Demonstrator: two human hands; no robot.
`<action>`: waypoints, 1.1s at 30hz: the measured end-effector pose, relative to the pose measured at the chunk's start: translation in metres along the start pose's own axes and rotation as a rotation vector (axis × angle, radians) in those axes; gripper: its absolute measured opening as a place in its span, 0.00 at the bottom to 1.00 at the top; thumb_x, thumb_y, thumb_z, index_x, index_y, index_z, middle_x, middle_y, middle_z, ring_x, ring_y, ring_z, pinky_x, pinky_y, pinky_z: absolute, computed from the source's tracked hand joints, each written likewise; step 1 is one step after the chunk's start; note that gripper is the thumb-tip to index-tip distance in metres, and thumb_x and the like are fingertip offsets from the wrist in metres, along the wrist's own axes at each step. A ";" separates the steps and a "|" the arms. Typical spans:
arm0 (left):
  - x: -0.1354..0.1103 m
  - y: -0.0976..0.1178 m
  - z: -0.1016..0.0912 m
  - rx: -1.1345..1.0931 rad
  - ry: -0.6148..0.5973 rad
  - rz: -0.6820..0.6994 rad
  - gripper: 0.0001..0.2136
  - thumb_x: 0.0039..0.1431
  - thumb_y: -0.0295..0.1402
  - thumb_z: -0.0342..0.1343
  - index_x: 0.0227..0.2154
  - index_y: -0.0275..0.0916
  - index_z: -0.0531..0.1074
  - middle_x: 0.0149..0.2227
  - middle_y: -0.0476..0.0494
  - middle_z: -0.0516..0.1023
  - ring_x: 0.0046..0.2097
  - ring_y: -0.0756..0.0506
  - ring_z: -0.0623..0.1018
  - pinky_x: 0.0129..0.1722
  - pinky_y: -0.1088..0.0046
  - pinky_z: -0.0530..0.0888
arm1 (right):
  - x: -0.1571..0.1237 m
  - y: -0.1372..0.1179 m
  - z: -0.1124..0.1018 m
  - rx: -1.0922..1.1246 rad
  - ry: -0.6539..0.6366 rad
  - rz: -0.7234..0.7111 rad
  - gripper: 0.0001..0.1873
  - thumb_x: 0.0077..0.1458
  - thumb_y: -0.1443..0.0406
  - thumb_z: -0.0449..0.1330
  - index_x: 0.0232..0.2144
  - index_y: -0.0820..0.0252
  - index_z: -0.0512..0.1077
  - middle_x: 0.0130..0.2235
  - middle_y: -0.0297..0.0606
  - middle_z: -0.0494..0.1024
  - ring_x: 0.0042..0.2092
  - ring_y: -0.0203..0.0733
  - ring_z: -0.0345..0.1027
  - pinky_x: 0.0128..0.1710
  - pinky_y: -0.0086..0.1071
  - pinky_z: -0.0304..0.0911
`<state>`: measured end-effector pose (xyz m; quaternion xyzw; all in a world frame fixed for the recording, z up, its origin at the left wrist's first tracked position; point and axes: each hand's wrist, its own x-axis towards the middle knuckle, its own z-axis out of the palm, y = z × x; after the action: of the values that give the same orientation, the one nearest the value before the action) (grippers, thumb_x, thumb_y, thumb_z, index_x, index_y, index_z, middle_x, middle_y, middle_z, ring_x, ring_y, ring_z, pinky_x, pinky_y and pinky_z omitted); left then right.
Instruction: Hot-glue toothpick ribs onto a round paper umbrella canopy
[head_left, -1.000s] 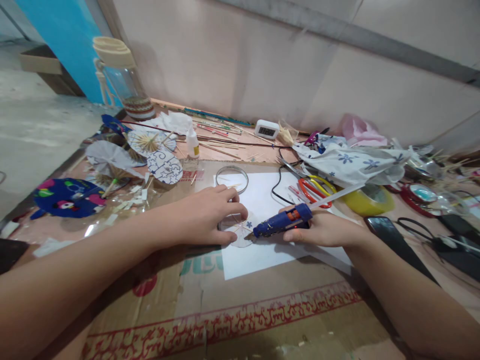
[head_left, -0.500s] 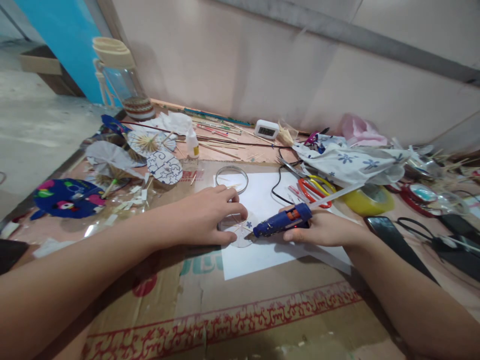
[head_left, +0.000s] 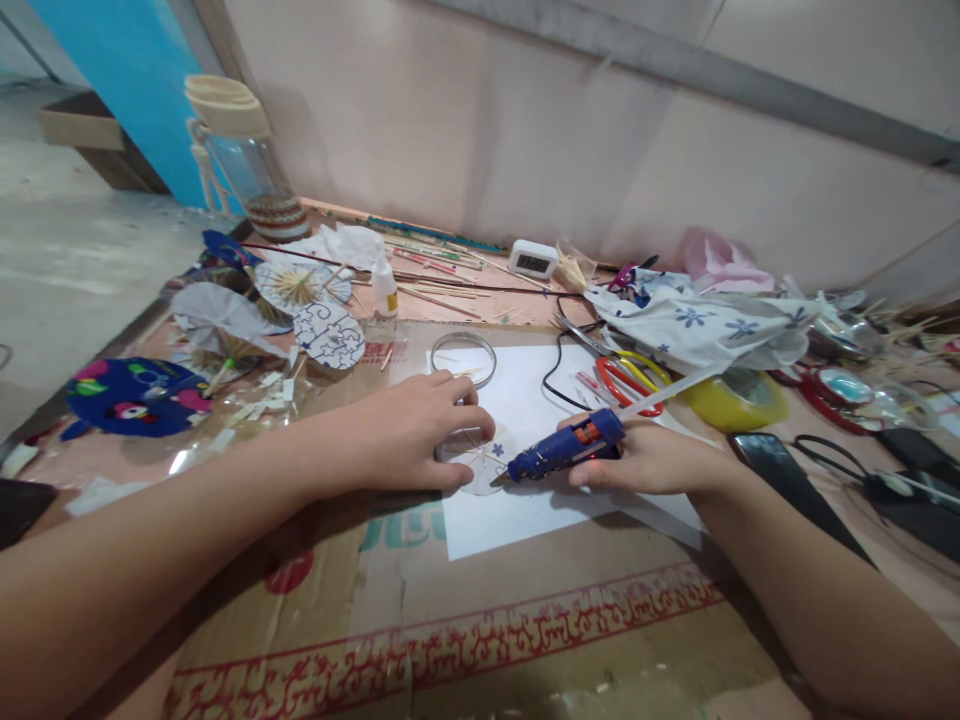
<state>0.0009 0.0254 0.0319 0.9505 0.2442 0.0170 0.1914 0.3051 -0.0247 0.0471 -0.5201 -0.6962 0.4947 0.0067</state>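
My right hand [head_left: 637, 458] is wrapped round a blue hot glue gun [head_left: 562, 446] with a long glue stick out of its back. The gun's nozzle points left and down, at the edge of a small round disc [head_left: 487, 478] with a blue flower print and thin sticks across it. The disc lies on white paper [head_left: 487, 535]. Curled over its left side, my left hand [head_left: 420, 425] holds it down with thumb and fingertips; part of the disc is hidden under them. Just beyond that hand lies a metal ring [head_left: 489, 362] with small sticks inside.
Small paper umbrellas [head_left: 300, 285] and a glue bottle [head_left: 384, 287] stand at the left. Scissors [head_left: 626, 378], yellow tape [head_left: 739, 400], patterned cloth [head_left: 697, 320] and a phone [head_left: 795, 490] lie at the right. Behind are a white timer [head_left: 533, 259] and a glass bottle [head_left: 251, 165].
The glue gun has shifted very slightly, its nozzle still at the disc's edge. My left hand stays in the same place on the disc.
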 end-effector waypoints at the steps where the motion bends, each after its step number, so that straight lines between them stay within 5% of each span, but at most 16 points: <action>1: 0.000 0.000 0.000 0.000 0.002 0.001 0.17 0.62 0.43 0.63 0.52 0.47 0.78 0.49 0.42 0.74 0.49 0.37 0.74 0.48 0.62 0.69 | 0.000 0.000 0.000 -0.001 0.000 0.004 0.23 0.54 0.45 0.67 0.37 0.57 0.80 0.33 0.36 0.83 0.37 0.46 0.76 0.38 0.36 0.71; 18: -0.001 0.001 -0.001 -0.015 -0.003 -0.012 0.17 0.61 0.42 0.63 0.52 0.47 0.78 0.49 0.41 0.74 0.49 0.37 0.75 0.48 0.62 0.70 | -0.002 0.003 0.001 -0.008 0.005 0.014 0.25 0.54 0.43 0.67 0.40 0.57 0.82 0.35 0.37 0.85 0.38 0.48 0.78 0.38 0.37 0.72; 28: 0.000 0.003 -0.002 0.001 -0.027 -0.030 0.18 0.61 0.42 0.63 0.53 0.47 0.78 0.50 0.41 0.74 0.49 0.37 0.75 0.49 0.62 0.70 | -0.017 -0.018 0.003 -0.294 0.074 -0.240 0.16 0.65 0.52 0.62 0.33 0.56 0.77 0.34 0.37 0.79 0.35 0.44 0.71 0.35 0.35 0.64; 33: 0.000 0.003 -0.003 0.004 -0.042 -0.039 0.17 0.61 0.42 0.63 0.53 0.47 0.77 0.50 0.40 0.73 0.50 0.36 0.74 0.50 0.59 0.70 | -0.027 -0.022 0.010 -0.359 0.084 -0.243 0.16 0.67 0.51 0.61 0.34 0.56 0.73 0.34 0.37 0.77 0.32 0.41 0.67 0.30 0.33 0.58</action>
<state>0.0017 0.0238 0.0358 0.9460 0.2586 -0.0074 0.1951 0.2960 -0.0506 0.0709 -0.4453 -0.8298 0.3364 0.0028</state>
